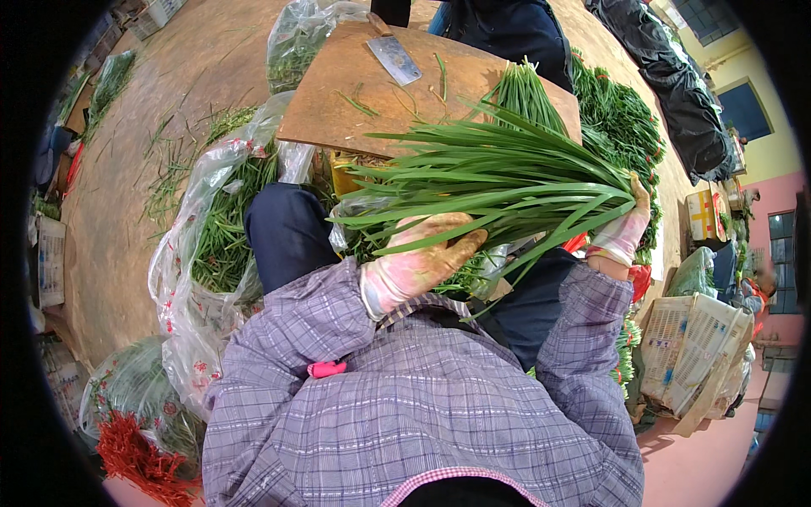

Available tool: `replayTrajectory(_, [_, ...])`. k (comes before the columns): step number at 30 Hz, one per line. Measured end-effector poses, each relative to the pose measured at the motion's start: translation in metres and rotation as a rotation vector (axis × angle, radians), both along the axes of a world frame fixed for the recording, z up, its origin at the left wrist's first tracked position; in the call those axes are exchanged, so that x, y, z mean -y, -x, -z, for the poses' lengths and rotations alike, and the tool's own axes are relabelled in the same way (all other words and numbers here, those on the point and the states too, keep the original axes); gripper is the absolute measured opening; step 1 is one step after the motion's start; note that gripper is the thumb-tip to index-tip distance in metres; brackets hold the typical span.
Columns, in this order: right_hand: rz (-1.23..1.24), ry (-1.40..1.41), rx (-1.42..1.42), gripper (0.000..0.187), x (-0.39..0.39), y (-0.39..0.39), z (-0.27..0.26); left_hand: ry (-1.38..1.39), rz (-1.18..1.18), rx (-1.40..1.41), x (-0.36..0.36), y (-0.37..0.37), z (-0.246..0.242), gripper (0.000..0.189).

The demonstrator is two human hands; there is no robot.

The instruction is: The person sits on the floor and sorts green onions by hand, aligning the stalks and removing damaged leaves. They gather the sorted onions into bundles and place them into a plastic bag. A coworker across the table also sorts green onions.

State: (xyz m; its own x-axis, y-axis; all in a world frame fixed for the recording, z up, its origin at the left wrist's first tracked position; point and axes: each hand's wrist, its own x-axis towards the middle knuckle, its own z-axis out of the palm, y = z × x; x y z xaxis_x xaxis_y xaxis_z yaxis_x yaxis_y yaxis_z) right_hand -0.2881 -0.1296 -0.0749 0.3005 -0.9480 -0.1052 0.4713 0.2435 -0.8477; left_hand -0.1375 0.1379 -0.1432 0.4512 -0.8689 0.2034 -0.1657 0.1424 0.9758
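Observation:
A loose bunch of long flat green leaves, likely garlic chives (507, 171), spreads leftward across my lap. My right hand (624, 225), in a stained white and pink glove, grips the bunch at its right end. My left hand (431, 253), gloved the same way, is under the leaves near their tips; its thumb and fingers are apart, and some leaves hide the fingers. Beyond the leaves stands a wooden board (355, 89). A cleaver (393, 58) with a wooden handle lies on it. Another chive bundle (524, 95) rests at the board's right side, pale cut ends pointing away.
A clear plastic bag (190, 222) of green leaves is open at my left. Red ties (136, 450) lie heaped at lower left. Banded chive bundles (621, 120) are stacked at right. White plastic crates (690, 348) stand farther right. Another person's dark-clothed legs (507, 32) are behind the board.

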Motion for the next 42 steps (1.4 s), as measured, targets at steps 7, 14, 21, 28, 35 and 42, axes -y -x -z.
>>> replayTrajectory(7, [0.021,-0.004,0.024,0.022,0.003,-0.001,-0.002,0.069,-0.153,-0.598,-0.017,0.009,-0.014,0.026])
replayTrajectory(14, [0.026,-0.012,-0.002,0.023,0.001,-0.012,0.0,0.078,-0.102,-0.471,-0.008,-0.013,-0.017,0.031])
replayTrajectory(21, [-0.023,0.011,0.019,0.023,-0.008,-0.017,-0.002,-0.129,-0.178,-0.391,-0.012,-0.011,-0.032,0.022])
replayTrajectory(28, [-0.01,-0.023,-0.015,0.024,-0.019,-0.028,-0.007,0.18,-0.386,-0.439,-0.021,-0.007,-0.025,0.017])
replayTrajectory(35, [-0.046,-0.031,0.002,0.024,-0.024,-0.033,-0.008,-0.114,-0.192,0.041,-0.012,-0.001,-0.031,0.027])
replayTrajectory(42, [-0.066,0.033,0.002,0.024,-0.014,-0.026,-0.007,-0.022,-0.259,-0.197,-0.025,-0.01,-0.036,0.016])
